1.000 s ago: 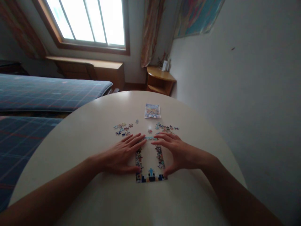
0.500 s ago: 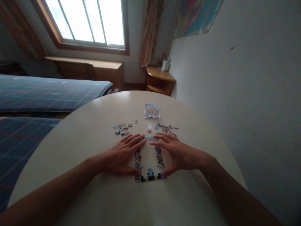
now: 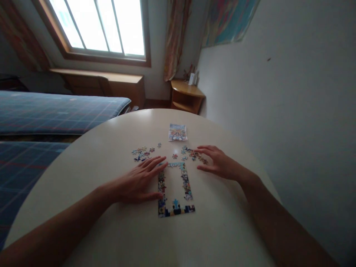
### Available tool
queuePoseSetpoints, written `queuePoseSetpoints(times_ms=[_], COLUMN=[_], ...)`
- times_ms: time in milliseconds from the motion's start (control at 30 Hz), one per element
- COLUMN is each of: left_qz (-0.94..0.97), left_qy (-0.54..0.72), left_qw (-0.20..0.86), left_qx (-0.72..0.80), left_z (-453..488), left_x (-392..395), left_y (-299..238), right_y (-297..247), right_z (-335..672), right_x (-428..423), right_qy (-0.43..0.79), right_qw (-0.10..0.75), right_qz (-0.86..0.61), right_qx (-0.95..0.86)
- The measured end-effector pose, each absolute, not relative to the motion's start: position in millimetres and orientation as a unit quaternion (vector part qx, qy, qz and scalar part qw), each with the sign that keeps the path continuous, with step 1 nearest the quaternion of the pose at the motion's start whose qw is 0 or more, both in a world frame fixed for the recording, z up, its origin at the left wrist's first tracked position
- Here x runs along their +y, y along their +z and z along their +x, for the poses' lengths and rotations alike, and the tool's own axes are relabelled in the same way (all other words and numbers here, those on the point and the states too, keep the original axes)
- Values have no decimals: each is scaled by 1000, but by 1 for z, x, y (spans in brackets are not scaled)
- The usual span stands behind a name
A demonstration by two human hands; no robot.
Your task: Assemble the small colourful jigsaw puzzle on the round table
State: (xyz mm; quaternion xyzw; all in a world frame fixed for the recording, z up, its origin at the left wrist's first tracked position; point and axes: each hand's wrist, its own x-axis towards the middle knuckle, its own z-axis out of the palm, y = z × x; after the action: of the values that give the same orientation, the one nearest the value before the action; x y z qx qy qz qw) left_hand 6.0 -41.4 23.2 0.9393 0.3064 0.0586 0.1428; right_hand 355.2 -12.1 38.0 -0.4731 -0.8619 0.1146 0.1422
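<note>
The puzzle border (image 3: 187, 184) lies flat in the middle of the table (image 3: 178, 246), made of little pieces joined in a long box shape, with bare table showing inside it. The left hand (image 3: 140, 181) lies palm down along the border's left side; its fingers are stretched out and a bit apart, its thumb is spread away from them over the lower part of that side, and it grips nothing. The right hand (image 3: 221, 163) is open too, with a gap between its thumb and its fingers; the fingertips are at the edge of the right pile of loose pieces (image 3: 191, 153), but I can't tell if they touch one. The left pile of loose pieces (image 3: 142, 152) sits just past the left hand, and one red piece (image 3: 175, 156) lies alone between the piles. The pieces look thin, light and stiff, like card, so they would likely slide easily on the smooth table. Each one is best pinched by its edges with a thumb and one finger, so the little knobs don't bend. The border looks easy to break apart: lifting one corner could pop the joints, so it is safer to press it down flat or push gently from the outside.
</note>
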Motion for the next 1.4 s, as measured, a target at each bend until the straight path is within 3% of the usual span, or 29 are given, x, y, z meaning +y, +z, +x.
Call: queuePoseSetpoints(times_ms=[733, 967, 1067, 1233, 1400], left_qz=[970, 975, 972, 899, 835], left_qy=[65, 58, 92, 181, 174], left_qw=[197, 187, 151, 48, 31], left_qx=[126, 102, 153, 397, 520], left_z=[51, 50, 39, -2, -26], left_x=[-89, -87, -72, -25, -5], left_y=[47, 52, 47, 32, 26], right_y=[15, 8, 7, 11, 13], right_z=[336, 336, 344, 359, 365], right_x=[6, 0, 0, 0, 1], right_qy=[140, 132, 162, 152, 163], right_qw=[164, 257, 295, 305, 322], right_qz=[-555, -537, -543, -589, -631], right_qx=[-803, -793, -769, -732, -686])
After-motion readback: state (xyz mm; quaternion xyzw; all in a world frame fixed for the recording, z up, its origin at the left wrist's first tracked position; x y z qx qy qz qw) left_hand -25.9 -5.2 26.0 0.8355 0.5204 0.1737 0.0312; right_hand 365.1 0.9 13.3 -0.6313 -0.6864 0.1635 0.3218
